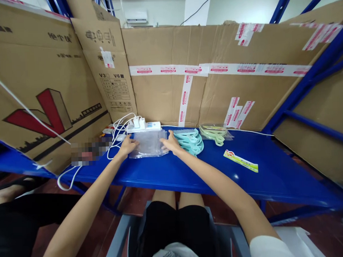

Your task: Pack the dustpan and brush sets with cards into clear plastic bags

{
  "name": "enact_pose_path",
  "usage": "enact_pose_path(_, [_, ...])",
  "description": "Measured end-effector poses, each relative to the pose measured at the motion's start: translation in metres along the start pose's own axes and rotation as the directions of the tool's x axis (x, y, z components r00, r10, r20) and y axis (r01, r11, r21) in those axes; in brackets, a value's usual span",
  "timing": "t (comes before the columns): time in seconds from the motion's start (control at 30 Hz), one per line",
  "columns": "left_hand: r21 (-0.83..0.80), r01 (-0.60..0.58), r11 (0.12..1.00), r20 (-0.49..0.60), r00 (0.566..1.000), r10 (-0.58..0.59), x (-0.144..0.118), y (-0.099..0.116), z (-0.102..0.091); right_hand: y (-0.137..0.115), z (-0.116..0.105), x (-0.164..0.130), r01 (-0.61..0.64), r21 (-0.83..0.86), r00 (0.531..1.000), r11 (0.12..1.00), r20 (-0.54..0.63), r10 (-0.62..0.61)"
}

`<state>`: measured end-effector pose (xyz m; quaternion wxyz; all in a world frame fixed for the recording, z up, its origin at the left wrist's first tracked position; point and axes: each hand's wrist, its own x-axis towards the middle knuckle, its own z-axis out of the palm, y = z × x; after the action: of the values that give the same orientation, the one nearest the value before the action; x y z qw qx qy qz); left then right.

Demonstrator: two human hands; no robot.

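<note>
A stack of clear plastic bags (148, 145) lies flat on the blue table between my hands. At its left edge, my left hand (127, 145) is closed on the plastic, thumb towards the middle. My right hand (171, 143) grips the opposite edge, with one finger pointing away towards the back. Just right of that hand is a pile of light-blue plastic hangers (190, 141), partly overlapped by it. Farther right, pale green hangers (215, 133) rest on or in a clear bag. A yellow-green printed card strip (240, 161) lies nearer the front.
A white power strip (149, 126) with plugs and cables stands behind the bags. Cardboard panels (160, 46) enclose the blue table (207, 176) at the back and sides. A blurred patch covers something at the left. Another person's leg (14, 224) shows at lower left.
</note>
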<state>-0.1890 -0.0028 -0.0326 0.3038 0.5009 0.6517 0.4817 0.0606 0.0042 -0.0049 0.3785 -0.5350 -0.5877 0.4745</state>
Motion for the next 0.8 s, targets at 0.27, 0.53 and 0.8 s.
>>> enact_pose_path(0.27, [0.399, -0.521, 0.754, 0.177, 0.851, 0.494, -0.023, -0.003, -0.026, -0.008, 0.018, 0.0, 0.091, -0.411, 0.996, 0.907, 0.039, -0.082])
enact_pose_path(0.53, [0.493, -0.807, 0.325, 0.552, 0.579, 0.6, -0.033, -0.008, -0.024, -0.031, -0.025, -0.045, 0.323, -0.548, 0.94, 0.771, 0.092, -0.329])
enact_pose_path(0.8, [0.25, -0.928, 0.278, 0.529, 0.371, 0.763, -0.092, 0.059, 0.035, -0.04, -0.173, -0.035, 0.221, -0.895, 0.943, 0.388, 0.095, -0.318])
